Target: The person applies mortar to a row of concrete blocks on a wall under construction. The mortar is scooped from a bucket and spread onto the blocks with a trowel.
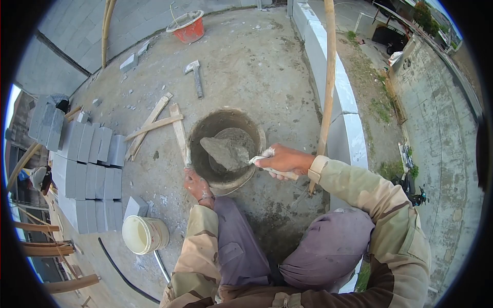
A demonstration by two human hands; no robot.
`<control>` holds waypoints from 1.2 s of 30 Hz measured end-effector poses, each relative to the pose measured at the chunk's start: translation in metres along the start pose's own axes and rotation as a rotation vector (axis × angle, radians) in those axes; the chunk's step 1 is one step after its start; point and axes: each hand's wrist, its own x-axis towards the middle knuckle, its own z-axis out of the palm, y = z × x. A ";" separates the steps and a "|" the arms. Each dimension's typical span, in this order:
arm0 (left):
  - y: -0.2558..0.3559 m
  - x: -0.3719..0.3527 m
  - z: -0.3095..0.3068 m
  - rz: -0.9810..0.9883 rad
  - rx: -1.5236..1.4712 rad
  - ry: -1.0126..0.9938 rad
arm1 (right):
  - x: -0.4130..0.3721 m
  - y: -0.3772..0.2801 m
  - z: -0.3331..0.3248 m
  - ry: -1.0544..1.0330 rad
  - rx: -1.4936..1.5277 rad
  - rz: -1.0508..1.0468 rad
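My right hand (281, 161) is closed round the wooden handle of a trowel. The trowel's blade (224, 152), coated in grey mortar, is tilted inside a round mortar bucket (260, 137). Grey mortar (237, 134) lies at the bottom of the bucket. At the bucket's near left rim is my left hand (196, 184), its fingers curled against the edge. A narrow wooden board (178, 128) ends close to those fingers.
A hammer (195, 78) lies beyond the bucket, with crossed wood strips (152, 126) to the left. Stacked grey blocks (92, 179) and a white pail (146, 235) stand left. A red tub (189, 30) is far back. A pole (328, 77) and low block wall (346, 131) rise at right.
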 end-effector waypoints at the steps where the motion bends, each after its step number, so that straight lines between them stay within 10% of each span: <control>1: -0.001 0.000 -0.002 -0.010 0.022 -0.011 | -0.003 -0.002 0.005 0.032 -0.070 -0.010; 8: -0.023 0.010 -0.014 -0.029 0.134 -0.021 | -0.009 -0.009 0.004 0.153 -0.445 -0.142; 20: 0.016 -0.002 -0.013 -0.126 0.571 0.046 | -0.212 0.053 -0.111 0.378 0.035 -0.274; 28: 0.025 0.011 -0.014 -0.117 0.328 -0.160 | -0.309 0.239 -0.210 1.031 0.175 -0.092; 36: 0.017 0.039 -0.012 0.092 0.940 0.095 | -0.154 0.462 -0.254 1.034 0.724 -0.023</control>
